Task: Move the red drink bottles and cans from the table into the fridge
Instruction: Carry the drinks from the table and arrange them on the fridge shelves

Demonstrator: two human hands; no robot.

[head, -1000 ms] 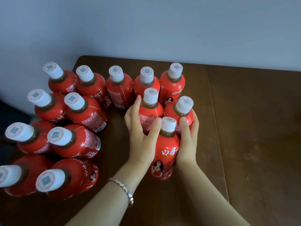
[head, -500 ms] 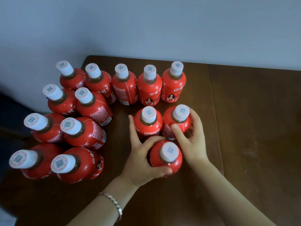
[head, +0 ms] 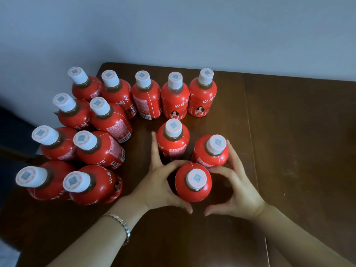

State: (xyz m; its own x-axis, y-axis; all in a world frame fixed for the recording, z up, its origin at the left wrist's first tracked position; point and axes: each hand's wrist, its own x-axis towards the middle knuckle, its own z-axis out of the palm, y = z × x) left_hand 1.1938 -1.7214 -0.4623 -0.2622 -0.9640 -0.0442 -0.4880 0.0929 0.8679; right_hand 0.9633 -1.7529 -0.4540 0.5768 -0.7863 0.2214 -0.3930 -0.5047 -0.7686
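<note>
Three red bottles with white caps stand bunched on the brown table [head: 298, 151]. My left hand [head: 159, 182] curls thumb and forefinger round the nearest bottle [head: 193, 191], and one straight finger lies against the back bottle [head: 173, 149]. From the right, my right hand [head: 238, 189] cups the same group. Its outer fingers wrap the side of the right bottle [head: 210, 158], its forefinger hooks in between that one and the nearest, and its thumb points left just clear of the nearest bottle.
Several more red bottles stand in a back row [head: 174, 101] by the grey wall and in a tight group at the left [head: 100, 149], close to the table's left edge. A seam [head: 249, 132] runs down the tabletop to the right of my hands.
Both hands slid toward me and now ring the nearest bottle. My right thumb has come off that bottle. The view has tipped further over the caps.
</note>
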